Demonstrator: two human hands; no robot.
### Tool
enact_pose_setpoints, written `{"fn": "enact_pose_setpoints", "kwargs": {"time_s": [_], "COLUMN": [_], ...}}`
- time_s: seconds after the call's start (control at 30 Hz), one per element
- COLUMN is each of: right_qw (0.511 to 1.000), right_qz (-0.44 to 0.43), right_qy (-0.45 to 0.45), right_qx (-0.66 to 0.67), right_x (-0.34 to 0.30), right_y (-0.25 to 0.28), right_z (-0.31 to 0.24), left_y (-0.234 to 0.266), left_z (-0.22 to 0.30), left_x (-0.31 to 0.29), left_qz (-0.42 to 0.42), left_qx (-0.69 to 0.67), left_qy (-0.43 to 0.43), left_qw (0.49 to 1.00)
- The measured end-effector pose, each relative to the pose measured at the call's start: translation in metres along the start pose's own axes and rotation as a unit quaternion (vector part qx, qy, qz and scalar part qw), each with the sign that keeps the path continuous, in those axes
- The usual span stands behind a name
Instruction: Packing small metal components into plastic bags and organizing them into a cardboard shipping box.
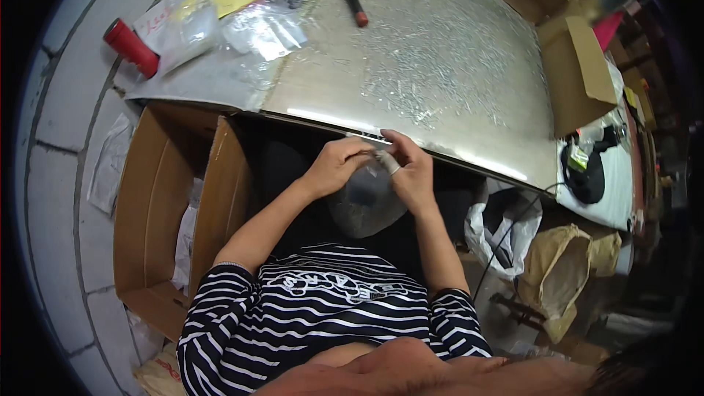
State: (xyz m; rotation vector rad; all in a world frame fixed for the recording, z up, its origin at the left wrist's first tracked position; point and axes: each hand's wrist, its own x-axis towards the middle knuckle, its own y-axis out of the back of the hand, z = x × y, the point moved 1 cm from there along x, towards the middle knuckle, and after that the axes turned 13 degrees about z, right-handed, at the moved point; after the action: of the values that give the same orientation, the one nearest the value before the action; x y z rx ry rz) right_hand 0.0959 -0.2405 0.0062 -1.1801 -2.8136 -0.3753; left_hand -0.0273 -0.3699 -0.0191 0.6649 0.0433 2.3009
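Before the white-lettered striped shirt (pixel 330 312), left hand (pixel 339 163) and right hand (pixel 412 174) curl their fingers, any grip unclear.

The worktop (pixel 314 88) carries a dark rod (pixel 353 1) with a red end. A red cylinder (pixel 132 48) lies at the left edge. One carton (pixel 150 191) stands below left; another box (pixel 576 77) stands at right. A white bag (pixel 519 251) is beside a brown sack (pixel 554 268). A black item (pixel 587 176), possibly fabric, lies at right.

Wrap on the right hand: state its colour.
The wrap on the right hand is whitish, seen best in the head view, the only one here.
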Motion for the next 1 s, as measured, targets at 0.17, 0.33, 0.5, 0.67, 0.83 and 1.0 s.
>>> {"fn": "enact_pose_setpoints", "kwargs": {"time_s": [0.17, 0.33, 0.5, 0.67, 0.83, 1.0], "right_qw": [0.986, 0.947, 0.943, 0.965, 0.939, 0.955], "right_qz": [-0.117, -0.279, -0.157, 0.108, 0.075, -0.175], "right_qy": [-0.103, -0.088, 0.023, 0.148, 0.209, 0.073], "right_qx": [0.053, -0.135, -0.293, -0.189, -0.264, -0.229], "right_x": [-0.037, -0.087, -0.060, -0.003, 0.068, 0.076], "right_y": [0.004, 0.012, 0.030, 0.064, 0.040, 0.035], "right_z": [0.038, 0.116, 0.110, 0.040, 0.041, 0.025], "left_y": [0.001, -0.001, -0.016, -0.016, -0.015, -0.040], "left_z": [-0.007, -0.054, -0.071, -0.076, -0.084, -0.117], "left_x": [-0.037, -0.090, -0.097, -0.087, -0.078, -0.105], "left_qz": [-0.074, -0.278, -0.156, -0.006, 0.085, 0.085], "left_qx": [-0.098, -0.008, 0.152, -0.100, -0.187, -0.332], "left_qy": [0.325, 0.276, 0.281, 0.311, 0.324, 0.414], "left_qw": [0.938, 0.920, 0.935, 0.945, 0.924, 0.843]}}
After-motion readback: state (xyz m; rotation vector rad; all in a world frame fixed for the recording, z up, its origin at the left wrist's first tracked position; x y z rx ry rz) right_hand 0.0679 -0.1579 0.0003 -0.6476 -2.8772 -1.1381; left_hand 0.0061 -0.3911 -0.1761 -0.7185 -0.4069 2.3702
